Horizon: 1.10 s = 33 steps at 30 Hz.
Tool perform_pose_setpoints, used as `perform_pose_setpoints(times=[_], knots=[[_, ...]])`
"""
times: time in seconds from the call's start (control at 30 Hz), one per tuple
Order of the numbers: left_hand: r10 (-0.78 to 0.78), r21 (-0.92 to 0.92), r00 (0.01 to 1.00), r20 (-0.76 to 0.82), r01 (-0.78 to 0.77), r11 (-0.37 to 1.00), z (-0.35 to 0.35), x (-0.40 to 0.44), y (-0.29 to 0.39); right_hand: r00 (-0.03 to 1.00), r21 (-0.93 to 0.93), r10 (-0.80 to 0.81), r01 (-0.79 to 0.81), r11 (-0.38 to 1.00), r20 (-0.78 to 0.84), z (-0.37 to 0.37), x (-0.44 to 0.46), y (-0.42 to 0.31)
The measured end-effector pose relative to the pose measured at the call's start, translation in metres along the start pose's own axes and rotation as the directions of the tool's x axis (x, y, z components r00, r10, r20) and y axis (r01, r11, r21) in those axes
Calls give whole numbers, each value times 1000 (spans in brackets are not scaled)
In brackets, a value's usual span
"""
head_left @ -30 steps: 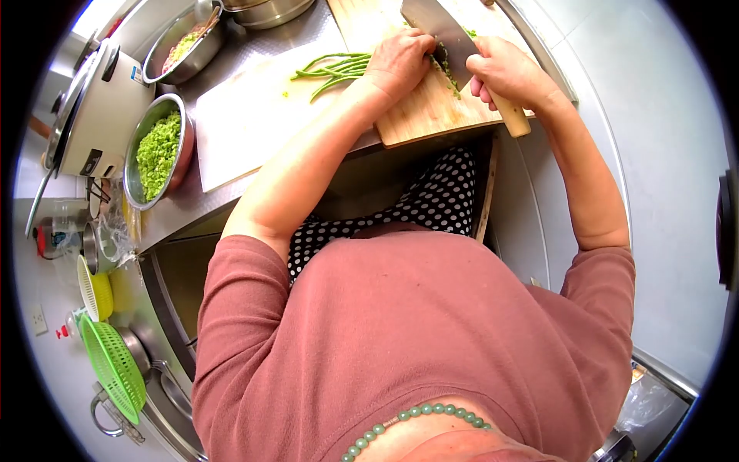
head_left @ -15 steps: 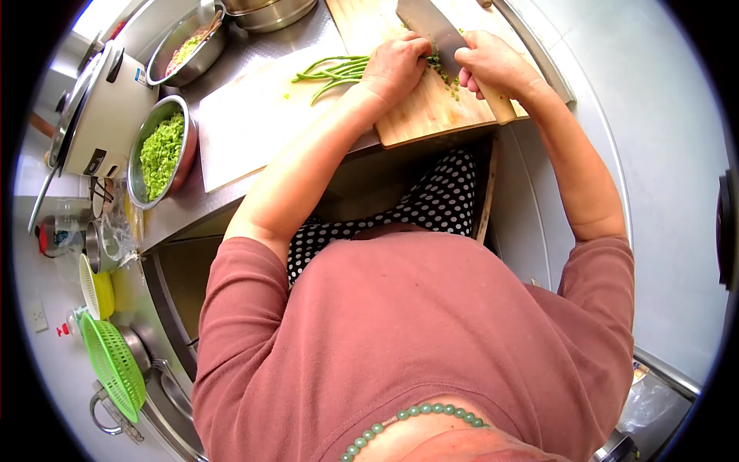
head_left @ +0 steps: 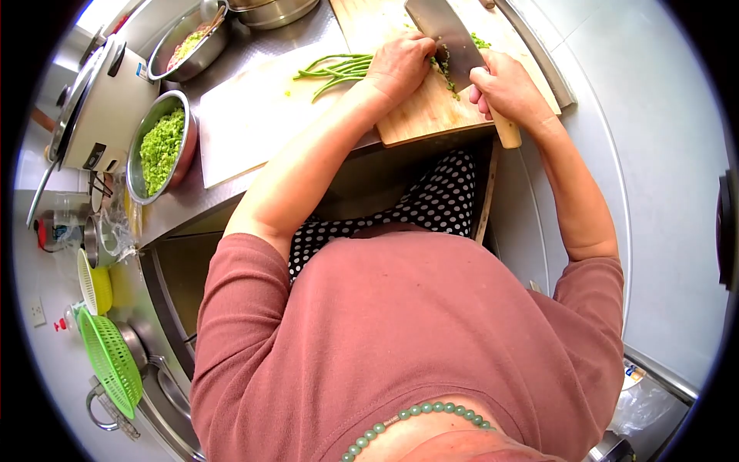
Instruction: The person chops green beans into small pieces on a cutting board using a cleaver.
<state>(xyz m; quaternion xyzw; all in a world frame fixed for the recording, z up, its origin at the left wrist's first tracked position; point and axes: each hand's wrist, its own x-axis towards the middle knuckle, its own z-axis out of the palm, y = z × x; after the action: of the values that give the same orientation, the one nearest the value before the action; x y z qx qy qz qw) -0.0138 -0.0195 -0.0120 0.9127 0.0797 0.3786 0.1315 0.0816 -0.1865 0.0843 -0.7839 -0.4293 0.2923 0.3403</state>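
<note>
Several long green beans [head_left: 339,71] lie across the boards, with their right ends under my left hand [head_left: 401,66]. Its fingers are curled and closed on the bunch. My right hand [head_left: 509,91] grips the wooden handle of a cleaver [head_left: 453,38], whose broad blade stands just right of my left fingertips. Small chopped bean pieces [head_left: 446,69] lie along the blade on the wooden cutting board [head_left: 419,117]. More green bits show beyond the blade, which partly hides them. Whether the edge touches the board I cannot tell.
A white board [head_left: 254,131] lies left of the wooden one. Beside it stands a metal bowl of chopped greens [head_left: 162,150]; behind, another bowl [head_left: 187,46] holds a pinkish-green mixture. A white cooker [head_left: 108,115] stands at far left, with a green colander [head_left: 112,362] nearer me.
My right hand and the cleaver have shifted right and slightly toward my body. More green bits show right of the blade. My left hand stays on the beans, nearly unmoved.
</note>
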Motion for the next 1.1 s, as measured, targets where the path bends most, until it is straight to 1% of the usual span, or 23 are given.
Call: perform_pose_setpoints(times=[0.13, 0.23, 0.33, 0.43, 0.53, 0.57, 0.63, 0.73, 0.77, 0.87, 0.9, 1.0, 1.1], knots=[[-7, -4, 1000, -8, 6, 1000, 2, 0, -1, 1000, -12, 11, -10, 1000, 14, -1, -2, -7], [-31, -3, 1000, 1, 31, 1000, 3, 0, 0, 999, -85, 12, -9, 996, 42, -3, 7, -7], [-38, 6, 999, 14, 37, 999, 2, 0, -1, 998, -114, 38, -33, 993, 42, -2, 6, -17], [-34, -28, 999, 15, 34, 999, 1, 0, -1, 997, -133, 25, -15, 991, 75, -5, 8, -27], [-23, -42, 1000, -8, 23, 999, -1, -1, 2, 983, -116, 83, -64, 991, 162, -7, 26, -26], [-24, -30, 1000, 2, 24, 999, 0, 0, 3, 981, -106, 69, -50, 993, 183, -10, 33, -26], [-29, -3, 999, 21, 29, 1000, -2, -1, 3, 988, -109, 72, -57, 992, 137, -6, 41, -24], [-99, -87, 991, 88, 107, 990, -6, 0, -1, 992, -118, 64, -51, 992, 109, -4, 39, -25], [-89, -92, 985, 148, 104, 990, -11, 2, -5, 993, -113, 53, -41, 993, 108, -3, 38, -24], [44, -146, 975, 219, -12, 989, -27, 1, -12, 994, -68, 63, -57, 996, 86, -6, 40, -15], [56, -144, 975, 216, -25, 989, -29, -1, -10, 995, -56, 63, -59, 997, 81, -6, 38, -16], [16, -151, 982, 187, 13, 988, -26, -2, -9, 996, -14, 57, -56, 998, 70, -9, 33, -17], [0, -109, 992, 124, 13, 994, -16, 0, -8, 997, 38, 31, -34, 999, 72, -15, 34, -8]])
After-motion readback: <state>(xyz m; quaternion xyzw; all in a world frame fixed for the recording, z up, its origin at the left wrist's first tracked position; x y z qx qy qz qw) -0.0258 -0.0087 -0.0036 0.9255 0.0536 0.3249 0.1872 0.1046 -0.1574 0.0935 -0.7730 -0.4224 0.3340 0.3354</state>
